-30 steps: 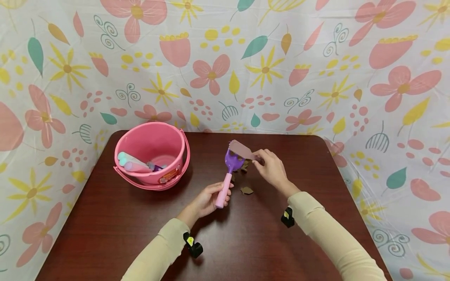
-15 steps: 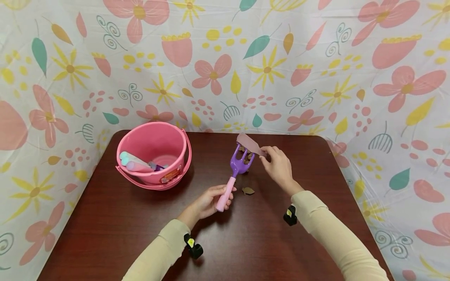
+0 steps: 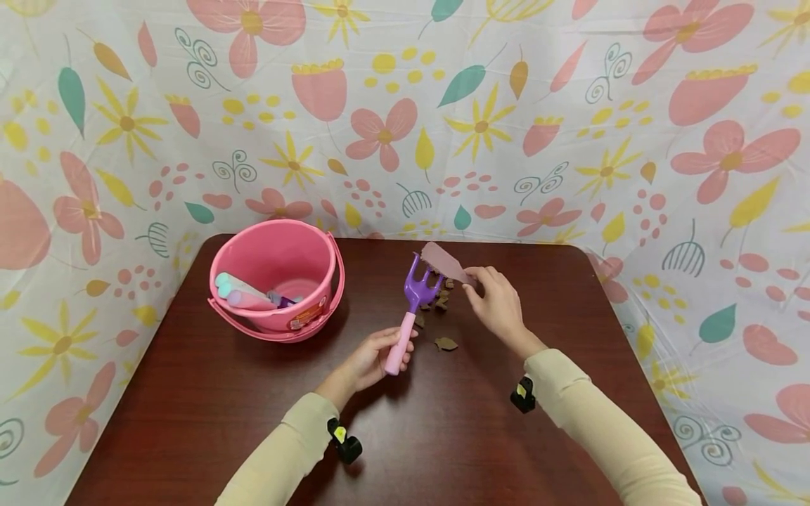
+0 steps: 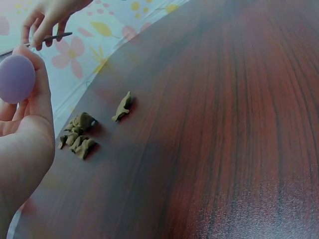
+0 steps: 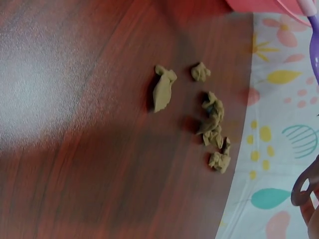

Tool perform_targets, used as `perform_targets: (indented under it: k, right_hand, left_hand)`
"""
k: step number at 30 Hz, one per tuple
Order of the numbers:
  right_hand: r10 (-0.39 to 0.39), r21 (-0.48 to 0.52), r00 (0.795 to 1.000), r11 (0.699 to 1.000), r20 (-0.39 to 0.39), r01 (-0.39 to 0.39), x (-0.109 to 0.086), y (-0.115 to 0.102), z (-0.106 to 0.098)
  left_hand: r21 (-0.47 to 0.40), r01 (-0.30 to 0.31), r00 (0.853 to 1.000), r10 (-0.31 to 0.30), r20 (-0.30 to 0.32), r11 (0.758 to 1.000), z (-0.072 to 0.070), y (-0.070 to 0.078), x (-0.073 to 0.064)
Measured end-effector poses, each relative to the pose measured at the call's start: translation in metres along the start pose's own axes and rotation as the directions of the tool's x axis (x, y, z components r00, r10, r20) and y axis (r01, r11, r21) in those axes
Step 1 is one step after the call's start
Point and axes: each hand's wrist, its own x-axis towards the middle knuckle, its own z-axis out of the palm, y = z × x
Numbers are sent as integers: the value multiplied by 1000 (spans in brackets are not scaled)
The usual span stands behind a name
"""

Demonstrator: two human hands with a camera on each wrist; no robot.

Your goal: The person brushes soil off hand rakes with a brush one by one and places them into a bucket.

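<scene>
My left hand [image 3: 373, 358] grips the pink handle of a toy garden fork [image 3: 420, 290], whose purple tines point away from me above the table. In the left wrist view the rounded end of its handle [image 4: 17, 78] shows. A flat mauve scraper [image 3: 443, 260] is pinched by my right hand [image 3: 498, 302], its blade lying across the right-hand tines. Whether blade and tines touch, I cannot tell. Under and beside the tools lie several crumpled olive-brown clay-like lumps [image 5: 213, 119]. One flatter, leaf-shaped piece [image 3: 446, 344] lies closer to me.
To the left stands a pink bucket [image 3: 272, 235] with its handle hanging down in front. Inside it rest tools with mint and pink handles [image 3: 243, 295]. A flowered cloth [image 3: 380, 105] hangs behind the dark wooden table [image 3: 253, 422].
Fork and scraper shifted right and away, then came back left together. The scraper blade now covers fewer tines than a second ago. Bucket and lumps look unmoved.
</scene>
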Motion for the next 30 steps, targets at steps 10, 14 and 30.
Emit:
perform_targets:
  k: [10, 14, 30]
  right_hand:
    - [-160, 131, 981, 981, 110, 145, -11, -17, 6]
    - [-208, 147, 970, 971, 126, 189, -15, -19, 9]
    - [-177, 112, 976, 980, 123, 163, -10, -10, 9]
  left_hand:
    - [-2, -11, 999, 11, -49, 1000, -1, 4, 3]
    - [-5, -12, 999, 11, -50, 1000, 0, 5, 3]
    - [6, -5, 999, 6, -32, 1000, -1, 3, 0]
